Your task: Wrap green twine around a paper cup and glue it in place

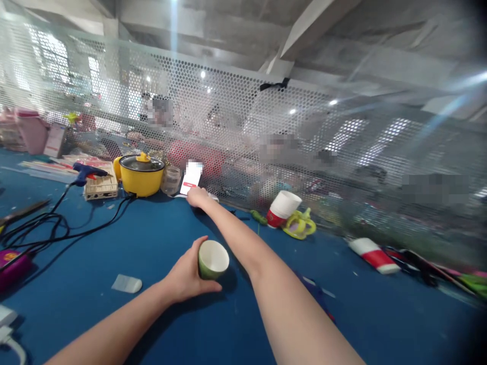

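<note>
My left hand (186, 278) is wrapped around a small green cup (213, 259) at lower centre of the frame, fingers curled about its side and thumb along the near wall. The cup stands upright on the blue table (160, 238), its white interior showing, and it looks empty. That part I judge secured.

My right hand (198, 196) is stretched far forward to the middle of the frame, closed on or against a white card with a red band (190, 178) that leans by the perforated screen (243, 126). The frame is blurred there, so I cannot tell whether the fingers pinch the card or merely touch it. Nothing has yet been brought to the cup; that is what remains.

Noted nearby: a yellow cooker with a glass lid (140, 175) and a clear jar (171, 181) just left of the card, a blue glue gun (87, 173) at centre left, a stack of white cups (282, 207) and a yellow sippy cup (300, 225) right of centre.
</note>
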### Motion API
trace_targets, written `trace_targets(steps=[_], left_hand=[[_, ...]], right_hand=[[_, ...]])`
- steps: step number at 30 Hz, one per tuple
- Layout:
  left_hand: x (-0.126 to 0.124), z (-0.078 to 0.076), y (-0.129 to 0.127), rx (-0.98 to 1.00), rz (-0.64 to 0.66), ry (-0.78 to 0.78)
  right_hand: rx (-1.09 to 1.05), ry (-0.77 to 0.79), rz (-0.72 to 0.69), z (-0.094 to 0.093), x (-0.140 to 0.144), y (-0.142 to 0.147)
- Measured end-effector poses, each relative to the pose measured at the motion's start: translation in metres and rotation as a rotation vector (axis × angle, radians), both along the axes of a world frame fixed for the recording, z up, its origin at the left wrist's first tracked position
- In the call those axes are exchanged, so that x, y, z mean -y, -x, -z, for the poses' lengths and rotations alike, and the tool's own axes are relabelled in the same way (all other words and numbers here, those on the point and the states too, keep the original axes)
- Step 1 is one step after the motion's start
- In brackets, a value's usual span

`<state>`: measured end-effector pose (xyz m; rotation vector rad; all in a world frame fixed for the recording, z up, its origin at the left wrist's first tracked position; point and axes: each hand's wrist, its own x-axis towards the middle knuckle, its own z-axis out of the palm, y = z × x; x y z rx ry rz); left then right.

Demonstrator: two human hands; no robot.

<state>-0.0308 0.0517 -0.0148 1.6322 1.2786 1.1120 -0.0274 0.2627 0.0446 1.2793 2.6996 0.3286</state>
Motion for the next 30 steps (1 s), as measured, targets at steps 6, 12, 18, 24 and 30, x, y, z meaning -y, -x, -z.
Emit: trace_targets(steps=[6, 12, 18, 24, 30], left_hand=[[0.0, 0.0, 0.0, -0.035, -0.017, -0.014], [-0.001, 0.002, 0.0, -0.027, -0.013, -0.014], [-0.002, 0.004, 0.001, 0.182, 0.019, -0.008], [-0.015, -0.012, 0.016, 0.639, -0.355, -0.05], [-0.028, -0.012, 0.026, 0.832, -0.305, 0.152]], right_hand=[[-0.011, 0.0, -0.096, -0.005, 0.017, -0.013], [-0.144, 0.022, -0.045, 0.004, 0.02, -0.008], [-0.474, 0.083, -0.009, -0.038, 0.013, -0.028], [-0.653, 0.355, -0.107, -0.055, 0.07, -0.052], [-0.515, 0.624, -0.242, -0.029, 0.107, -0.058]])
